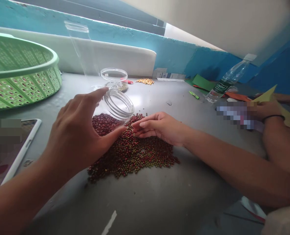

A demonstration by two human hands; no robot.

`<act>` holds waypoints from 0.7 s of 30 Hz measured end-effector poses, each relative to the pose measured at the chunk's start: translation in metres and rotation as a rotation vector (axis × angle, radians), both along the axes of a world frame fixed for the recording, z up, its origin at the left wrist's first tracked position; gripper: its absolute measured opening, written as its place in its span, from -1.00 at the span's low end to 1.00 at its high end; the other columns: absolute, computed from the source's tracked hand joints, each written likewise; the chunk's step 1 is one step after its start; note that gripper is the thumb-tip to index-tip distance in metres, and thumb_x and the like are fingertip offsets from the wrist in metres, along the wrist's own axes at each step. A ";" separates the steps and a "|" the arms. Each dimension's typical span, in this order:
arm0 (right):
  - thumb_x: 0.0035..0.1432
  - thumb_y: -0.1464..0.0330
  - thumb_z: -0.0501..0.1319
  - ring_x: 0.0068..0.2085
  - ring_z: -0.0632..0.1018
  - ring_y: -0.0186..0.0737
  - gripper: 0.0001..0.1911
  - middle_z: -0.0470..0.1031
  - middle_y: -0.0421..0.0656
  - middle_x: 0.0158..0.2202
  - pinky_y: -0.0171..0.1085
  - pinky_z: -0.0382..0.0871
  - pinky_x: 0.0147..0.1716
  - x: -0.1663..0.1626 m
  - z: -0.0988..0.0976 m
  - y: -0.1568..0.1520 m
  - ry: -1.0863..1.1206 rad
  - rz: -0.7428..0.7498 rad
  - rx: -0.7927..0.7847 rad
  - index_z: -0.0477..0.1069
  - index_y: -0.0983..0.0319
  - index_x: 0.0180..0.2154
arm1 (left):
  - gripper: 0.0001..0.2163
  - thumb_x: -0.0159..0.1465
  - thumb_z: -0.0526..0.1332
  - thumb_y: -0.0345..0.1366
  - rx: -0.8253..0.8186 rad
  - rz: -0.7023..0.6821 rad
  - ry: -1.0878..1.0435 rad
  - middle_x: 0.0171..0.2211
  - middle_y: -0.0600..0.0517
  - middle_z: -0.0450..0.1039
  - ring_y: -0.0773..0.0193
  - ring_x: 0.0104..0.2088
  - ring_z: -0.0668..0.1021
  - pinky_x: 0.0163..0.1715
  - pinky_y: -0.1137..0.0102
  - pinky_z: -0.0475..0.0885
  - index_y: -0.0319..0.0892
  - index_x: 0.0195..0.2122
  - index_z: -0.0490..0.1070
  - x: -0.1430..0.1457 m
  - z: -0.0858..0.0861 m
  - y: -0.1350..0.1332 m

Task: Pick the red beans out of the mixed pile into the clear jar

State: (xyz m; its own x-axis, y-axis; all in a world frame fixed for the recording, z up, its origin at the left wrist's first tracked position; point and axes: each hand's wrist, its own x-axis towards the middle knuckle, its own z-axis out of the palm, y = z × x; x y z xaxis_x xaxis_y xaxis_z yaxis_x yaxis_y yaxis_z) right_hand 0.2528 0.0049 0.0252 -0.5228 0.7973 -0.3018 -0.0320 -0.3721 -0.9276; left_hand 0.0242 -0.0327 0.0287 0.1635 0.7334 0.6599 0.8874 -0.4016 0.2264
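Observation:
My left hand (80, 129) is wrapped round a clear jar (120, 106), tilted with its mouth toward the right. Deep-red beans show through the clear wall; I cannot tell whether they lie inside or behind it. Under and in front of the jar spreads a heap of small red and green beans (135, 153) on the grey table. My right hand (159, 127) is over the heap, close to the jar's mouth. Its fingers point left, loosely bent and slightly apart, and I make out nothing held in them.
A green basket (25, 86) and a phone-like device (20, 143) lie at left. Behind stand a tall clear container (80, 49), another jar (114, 76) and yellow kernels (145, 81). At right are a water bottle (223, 85), coloured paper (201, 81) and another person's hand (264, 111).

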 end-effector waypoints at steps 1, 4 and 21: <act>0.21 0.56 0.22 -0.23 0.64 -0.30 -0.82 0.65 -0.02 -0.24 -0.23 0.55 -0.01 0.000 0.000 0.000 0.004 0.004 0.006 0.61 0.34 -0.25 | -0.27 0.11 0.29 0.08 -0.001 0.000 0.002 0.07 -0.16 0.42 -0.15 0.07 0.50 0.10 -0.04 0.41 -0.04 0.27 0.14 0.000 0.000 0.000; 0.16 0.61 0.22 -0.21 0.64 -0.29 -0.78 0.65 -0.04 -0.26 -0.20 0.54 0.01 0.000 -0.002 0.000 0.015 0.017 0.026 0.62 0.33 -0.23 | -0.28 0.13 0.29 0.06 -0.007 -0.003 0.003 0.09 -0.16 0.42 -0.14 0.08 0.50 0.11 -0.03 0.41 -0.03 0.27 0.14 0.000 0.000 0.000; 0.07 0.56 0.35 -0.24 0.65 -0.33 -0.80 0.66 -0.11 -0.28 -0.29 0.55 -0.05 0.000 -0.004 -0.002 0.131 0.030 0.038 0.63 0.29 -0.22 | -0.28 0.12 0.30 0.07 -0.012 -0.003 -0.001 0.10 -0.16 0.42 -0.17 0.10 0.49 0.10 -0.08 0.41 -0.03 0.27 0.14 0.000 0.000 0.000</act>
